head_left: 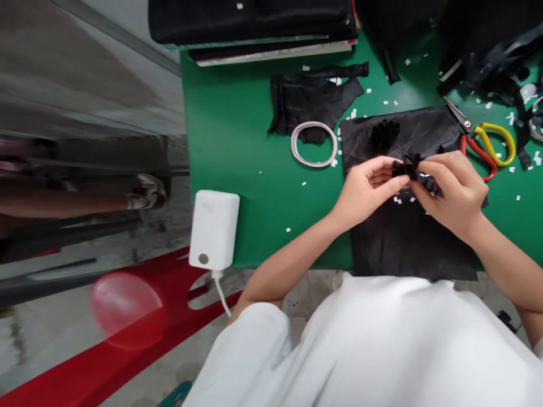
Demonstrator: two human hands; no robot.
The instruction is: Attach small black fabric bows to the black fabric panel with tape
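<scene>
Both hands meet over a black fabric sheet (pixel 411 243) that hangs past the table's near edge. Between my fingertips is a small black fabric flower (pixel 410 164) with looped petals. My left hand (pixel 368 189) pinches its left side between thumb and fingers. From the other side my right hand (pixel 453 189) closes on it, the fingertips partly hiding what they grip. Another black fabric flower (pixel 385 133) lies on the sheet just beyond my left hand. Scissors (pixel 470 127) with one red and one yellow handle rest beyond my right hand, blades slightly apart.
A roll of white tape (pixel 314 144) lies left of the sheet, near black fabric scraps (pixel 311 99). Small white paper bits are scattered over the green table (pixel 263 169). A white power bank (pixel 215 229) with a cable sits at the left edge. Black bundles (pixel 254 22) stand at the back.
</scene>
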